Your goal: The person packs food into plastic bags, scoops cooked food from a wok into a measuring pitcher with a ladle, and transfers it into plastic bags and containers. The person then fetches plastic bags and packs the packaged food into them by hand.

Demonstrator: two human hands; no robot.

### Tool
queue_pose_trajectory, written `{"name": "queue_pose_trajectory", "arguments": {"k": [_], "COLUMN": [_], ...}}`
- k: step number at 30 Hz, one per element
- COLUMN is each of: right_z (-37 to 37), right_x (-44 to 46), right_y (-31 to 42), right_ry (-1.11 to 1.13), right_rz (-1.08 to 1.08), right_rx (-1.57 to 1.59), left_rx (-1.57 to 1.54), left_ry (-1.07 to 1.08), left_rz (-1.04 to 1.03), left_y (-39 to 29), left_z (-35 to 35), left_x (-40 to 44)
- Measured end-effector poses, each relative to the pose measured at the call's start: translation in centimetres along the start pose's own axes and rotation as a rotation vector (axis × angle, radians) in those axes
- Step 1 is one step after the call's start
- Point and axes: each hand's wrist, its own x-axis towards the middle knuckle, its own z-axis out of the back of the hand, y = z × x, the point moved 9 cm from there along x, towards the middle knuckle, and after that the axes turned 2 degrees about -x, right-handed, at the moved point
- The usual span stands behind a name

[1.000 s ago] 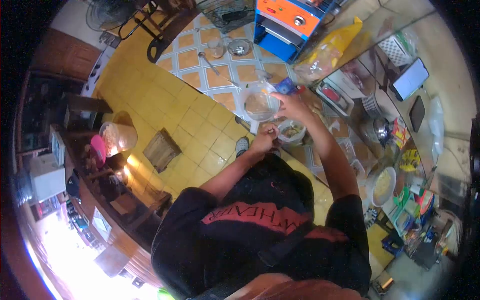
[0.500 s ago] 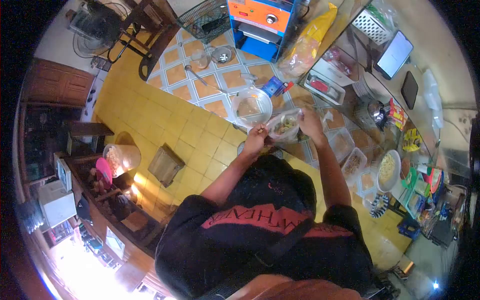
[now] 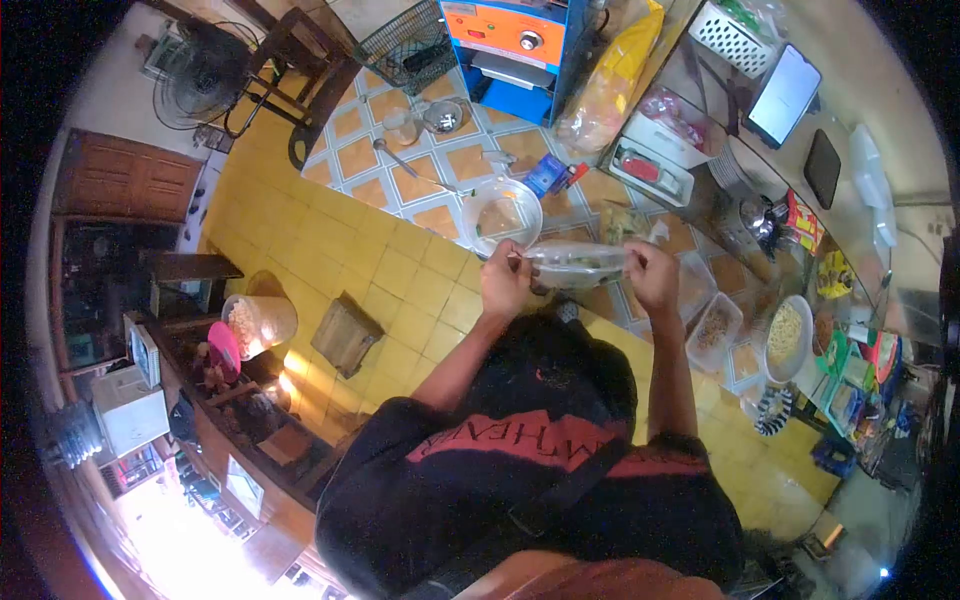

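A clear plastic bag (image 3: 578, 262) with food inside is stretched between both hands at the table's near edge. Its left end is pinched in my left hand (image 3: 508, 284), and its right end in my right hand (image 3: 654, 274). The bag's opening is drawn out into a flat, narrow band. Just beyond my left hand stands a translucent round tub (image 3: 502, 212) with a little food in it. A blue packet (image 3: 549, 174) lies behind the tub, and a long-handled ladle (image 3: 410, 167) rests to its left.
An orange and blue machine (image 3: 512, 50) stands at the table's back, beside a wire basket (image 3: 405, 45). On the right are a tray of brown food (image 3: 714, 332) and a bowl of yellow food (image 3: 788, 338). A wooden stool (image 3: 347, 335) is on the floor.
My right hand has left the tub and taken the bag's right side. The bag, open and round half a second ago, is now pulled flat between my hands.
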Motion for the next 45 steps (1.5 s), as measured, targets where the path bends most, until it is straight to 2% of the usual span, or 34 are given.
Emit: {"name": "queue_pose_trajectory", "arguments": {"k": [6, 8, 12, 14, 15, 17, 18, 20, 21, 22, 24, 25, 27, 28, 30, 31, 33, 34, 35, 36, 38, 39, 40, 42, 43, 44, 45], "right_z": [-0.4, -0.3, 0.0, -0.3, -0.4, -0.2, 0.0, 0.3, 0.3, 0.3, -0.6, -0.5, -1.6, -1.7, -3.1, -2.7, -1.9, -1.3, -2.1, -3.0, -4.2, -6.5, -8.6, -14.4, -17.5, -18.2, -17.1], "right_x": [-0.1, -0.1, 0.0, -0.1, -0.2, 0.2, 0.4, 0.7, 0.8, 1.0, 1.4, 1.4, 1.6, 1.5, 1.5, 1.6, 1.6, 1.9, 2.0, 1.6, 0.0, -0.3, -0.4, -0.6, -0.5, -0.1, 0.8], "right_y": [-0.1, -0.9, -1.7, -2.3, -2.9, -3.2, -2.9, -3.1, -3.0, -3.1, -2.9, -2.3, 0.0, -0.2, 0.1, 0.6, -1.0, -2.3, -4.9, -5.2, -2.8, -1.9, -3.5, -9.5, -10.4, -9.3, -7.4], "right_ry": [0.015, 0.053, 0.001, -0.031, -0.051, -0.064, -0.067, -0.058, -0.037, -0.04, 0.045, 0.045, 0.198, 0.199, 0.343, 0.404, 0.34, 0.274, 0.295, 0.305, 0.21, 0.345, 0.367, 0.317, 0.333, 0.369, 0.191], "right_rz": [-0.039, -0.207, -0.264, -0.311, -0.353, -0.319, -0.281, -0.294, -0.304, -0.306, -0.315, -0.314, -0.247, -0.249, -0.163, -0.094, -0.11, -0.117, -0.042, -0.046, 0.35, 0.441, 0.453, 0.415, 0.491, 0.537, 0.582], "right_rx": [0.095, 0.327, 0.451, 0.494, 0.536, 0.55, 0.562, 0.575, 0.579, 0.581, 0.593, 0.59, 0.547, 0.545, 0.49, 0.466, 0.578, 0.686, 0.412, 0.412, -0.138, -0.308, -0.311, -0.205, -0.714, -0.715, -0.678], "left_rx": [0.003, -0.031, 0.02, -0.231, -0.225, -0.122, -0.115, 0.694, 0.737, 0.739, 0.714, 0.71, 0.685, 0.682, 0.453, 0.451, 0.25, 0.248, 0.239, 0.229, 0.244, 0.258, 0.247, -0.575, -0.609, -0.228, 0.197], "left_ry": [0.082, 0.189, 0.214, 0.273, 0.284, 0.339, 0.344, 0.339, 0.417, 0.42, 0.379, 0.377, 0.515, 0.515, 0.687, 0.69, 0.734, 0.733, 0.651, 0.567, 0.545, 0.522, 0.501, 0.678, 0.635, 0.59, 0.488], "left_rz": [0.042, -0.05, -0.111, 0.158, 0.16, 0.006, 0.006, -0.614, -0.49, -0.491, -0.69, -0.691, -0.85, -0.849, -0.883, -0.881, -0.443, -0.439, -0.379, -0.314, -0.311, -0.327, -0.316, 0.487, 0.48, -0.11, -0.661], "left_y": [1.5, 2.0, -1.9, -1.5, -0.8, -0.3, -0.8, -5.6, -4.4, -4.3, -5.2, -3.7, -0.1, 0.5, 0.9, -0.2, -0.2, -0.4, -0.2, -0.3, -0.9, -1.3, -1.1, 3.8, 4.8, 3.0, 1.0], "left_z": [-0.7, -1.6, -0.8, -0.8, -0.4, -0.1, -0.2, -2.0, -3.0, -4.1, -7.0, -8.5, -12.0, -12.4, -13.6, -13.4, -12.3, -12.1, -11.3, -10.5, -10.3, -10.4, -10.8, -14.2, -14.8, -14.5, -14.8], "left_x": [1.1, 1.5, 1.6, 1.0, 0.8, 0.8, 0.5, -1.3, -0.9, -0.6, -0.1, 1.3, 3.0, 3.5, 3.2, 2.8, 3.3, 3.0, 3.2, 3.4, 2.9, 2.9, 2.9, 1.3, 1.1, 1.7, 0.1]}}
